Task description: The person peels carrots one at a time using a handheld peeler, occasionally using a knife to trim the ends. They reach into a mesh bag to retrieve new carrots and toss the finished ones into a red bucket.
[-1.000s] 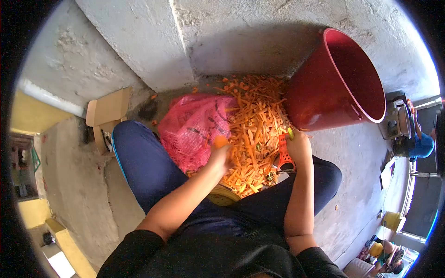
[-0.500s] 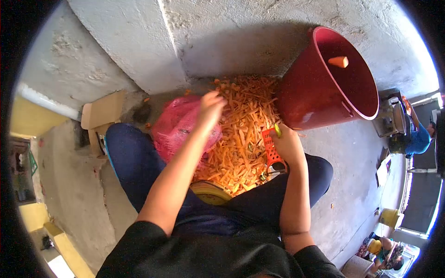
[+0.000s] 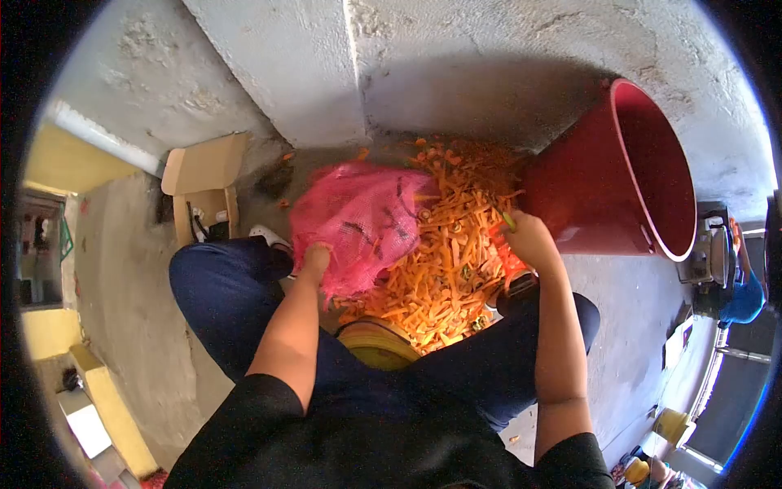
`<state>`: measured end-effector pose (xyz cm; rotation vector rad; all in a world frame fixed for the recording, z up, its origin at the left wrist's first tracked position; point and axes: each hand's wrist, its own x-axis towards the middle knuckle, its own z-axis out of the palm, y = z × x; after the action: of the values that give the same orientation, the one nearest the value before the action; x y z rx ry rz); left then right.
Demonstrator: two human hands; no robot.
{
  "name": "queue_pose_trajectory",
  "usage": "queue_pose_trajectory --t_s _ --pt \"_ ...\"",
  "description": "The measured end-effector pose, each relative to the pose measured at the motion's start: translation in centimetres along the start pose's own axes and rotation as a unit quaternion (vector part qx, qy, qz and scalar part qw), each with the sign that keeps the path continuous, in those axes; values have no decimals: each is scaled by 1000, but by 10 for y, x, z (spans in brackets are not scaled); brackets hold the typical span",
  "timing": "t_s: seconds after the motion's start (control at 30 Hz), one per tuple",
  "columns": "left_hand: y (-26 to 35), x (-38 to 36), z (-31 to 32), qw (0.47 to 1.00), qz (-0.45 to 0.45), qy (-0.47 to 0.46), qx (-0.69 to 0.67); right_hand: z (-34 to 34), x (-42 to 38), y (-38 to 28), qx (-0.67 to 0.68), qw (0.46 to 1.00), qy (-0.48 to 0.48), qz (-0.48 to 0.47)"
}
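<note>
My left hand (image 3: 316, 259) is closed on the near left edge of a pink mesh bag (image 3: 358, 224), which is spread out in front of me. Dark marks show on the bag, and its contents are hard to make out. My right hand (image 3: 533, 242) is closed around a small tool with a green handle (image 3: 509, 220); its working end is not clear. Under that hand lies a red-orange perforated plastic piece (image 3: 509, 259), partly hidden. A heap of orange carrot peelings (image 3: 448, 269) covers the floor between the bag and my right hand.
A tall dark red bin (image 3: 582, 183) leans, mouth rightward, beside the peelings by the wall (image 3: 464, 98). A yellow round container (image 3: 379, 346) sits between my legs. An open cardboard box (image 3: 208, 183) stands left. A person in blue (image 3: 743, 297) is far right.
My left hand has come down and left from above the peelings to the mesh bag, which is now spread wider. The carrot piece seen at the bin's mouth is out of sight.
</note>
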<state>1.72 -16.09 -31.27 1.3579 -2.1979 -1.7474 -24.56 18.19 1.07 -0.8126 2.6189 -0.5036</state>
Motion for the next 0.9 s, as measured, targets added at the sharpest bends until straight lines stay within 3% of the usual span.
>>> queue_pose_trajectory --t_s 0.1,0.2,0.27,0.43,0.57,0.63,0.7,0.9 --pt "-1 -22 19 978 -82 98 162 -4 14 -14 152 985 -57 63" --pt "37 -43 43 948 -61 37 309 5 27 -8 63 997 -43 18" --pt "58 -42 52 925 -28 -26 379 7 32 -6 38 998 -41 6" --pt "114 -36 62 849 67 -130 507 15 44 -6 62 988 -144 12" --pt "113 -6 79 789 212 -136 560 17 50 -7 61 986 -157 0" --pt "91 13 83 786 249 -101 557 16 53 -13 53 985 -167 5" --pt "80 28 80 786 246 -99 558 16 56 -16 48 984 -171 2" --pt "66 40 62 790 119 -186 572 19 67 -19 42 982 -182 12"
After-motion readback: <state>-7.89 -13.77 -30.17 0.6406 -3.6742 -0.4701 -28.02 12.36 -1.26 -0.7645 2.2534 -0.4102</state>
